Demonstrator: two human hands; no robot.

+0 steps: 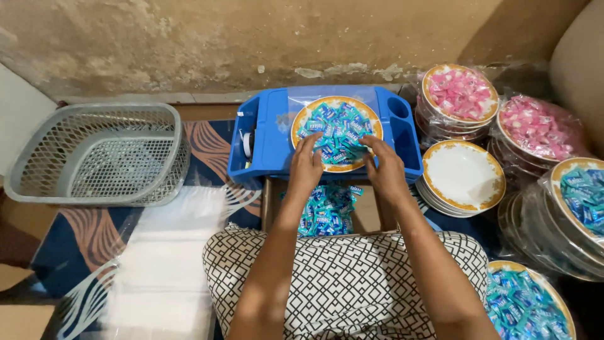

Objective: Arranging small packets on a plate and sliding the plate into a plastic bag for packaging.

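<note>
Our left hand (306, 165) and right hand (384, 169) rest spread, seemingly gripping nothing, on blue wrapped candies (340, 129) heaped on the gold-rimmed plate (299, 119).

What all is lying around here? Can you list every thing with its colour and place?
tray: one, blue, centre by the wall
plate of sweets: one, gold-rimmed, blue sweets, on the tray
box of sweets: one, brown, blue sweets, below the tray
basket: one, grey, left
empty plates: a stack, white and gold, right
wrapped pink plates: two, far right
wrapped blue plates: two, right edge
plastic bags: a pile, clear, lower left
left hand: on the plate's sweets
right hand: on the plate's sweets
</note>
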